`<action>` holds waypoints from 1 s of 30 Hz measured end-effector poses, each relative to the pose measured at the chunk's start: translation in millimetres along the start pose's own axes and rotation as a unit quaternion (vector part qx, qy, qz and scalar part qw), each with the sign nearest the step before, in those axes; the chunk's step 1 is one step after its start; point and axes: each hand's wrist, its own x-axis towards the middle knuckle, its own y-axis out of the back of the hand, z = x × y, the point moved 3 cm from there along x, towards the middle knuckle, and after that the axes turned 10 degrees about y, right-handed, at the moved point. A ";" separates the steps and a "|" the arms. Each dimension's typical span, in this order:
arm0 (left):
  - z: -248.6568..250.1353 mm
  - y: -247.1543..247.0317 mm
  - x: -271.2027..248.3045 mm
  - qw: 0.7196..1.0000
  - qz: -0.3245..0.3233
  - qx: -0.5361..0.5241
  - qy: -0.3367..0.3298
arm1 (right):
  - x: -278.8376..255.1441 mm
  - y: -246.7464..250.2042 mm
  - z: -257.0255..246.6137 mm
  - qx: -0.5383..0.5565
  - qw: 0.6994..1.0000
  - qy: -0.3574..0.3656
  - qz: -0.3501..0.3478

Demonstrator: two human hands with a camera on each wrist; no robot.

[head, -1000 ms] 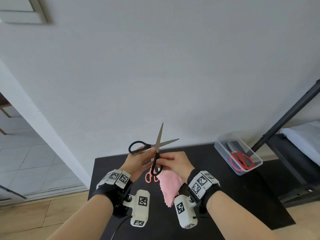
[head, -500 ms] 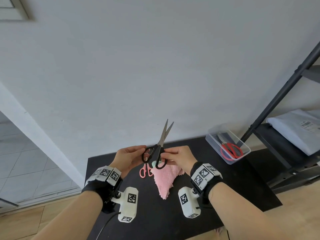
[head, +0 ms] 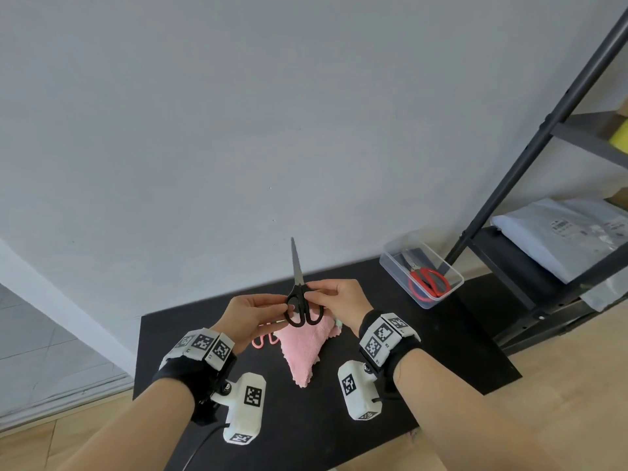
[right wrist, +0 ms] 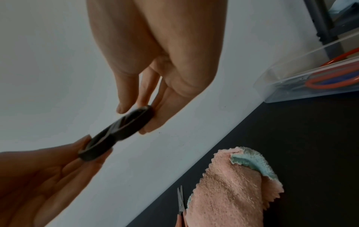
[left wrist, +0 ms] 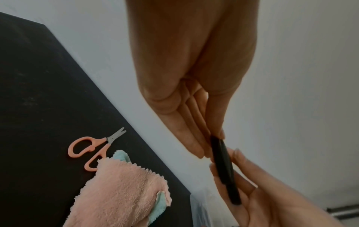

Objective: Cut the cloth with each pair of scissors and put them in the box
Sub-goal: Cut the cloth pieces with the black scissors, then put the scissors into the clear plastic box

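Observation:
Black-handled scissors [head: 299, 294] stand upright in the air, blades together and pointing up. My left hand [head: 253, 314] pinches the left handle loop and my right hand [head: 334, 295] pinches the right one. The black handles [left wrist: 223, 167] show edge-on between both hands' fingertips in the left wrist view, and again as the handles [right wrist: 118, 132] in the right wrist view. Below the hands a pink cloth [head: 302, 348] with a pale blue underside lies on the black mat [head: 441, 351]. Small pink scissors [left wrist: 93, 149] lie beside the cloth, partly under it. A clear box [head: 421, 270] holds red scissors [head: 426, 280].
The mat lies on a wooden floor against a white wall. A black metal shelf rack [head: 543, 185] stands at the right, with a grey wrapped parcel [head: 564, 236] on its lower shelf. The box sits at the mat's far right corner next to the rack.
The black scissors' blades went from wide open to closed as my hands brought the handle loops together. The head view has tilted right, showing more of the rack.

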 end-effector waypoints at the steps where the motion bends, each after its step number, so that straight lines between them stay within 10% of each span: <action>1: 5.2 -0.7 -3.3 1.000 0.003 0.009 0.003 | -1.0 -1.7 -7.8 -0.023 1.000 0.007 -0.002; 12: -3.4 -67.0 33.8 0.984 -0.008 0.180 0.014 | -7.2 51.3 14.3 -0.240 0.970 -0.029 0.015; 30: -14.5 -209.0 170.0 0.876 0.045 0.480 0.010 | 50.2 278.3 85.1 -0.329 0.939 -0.092 0.041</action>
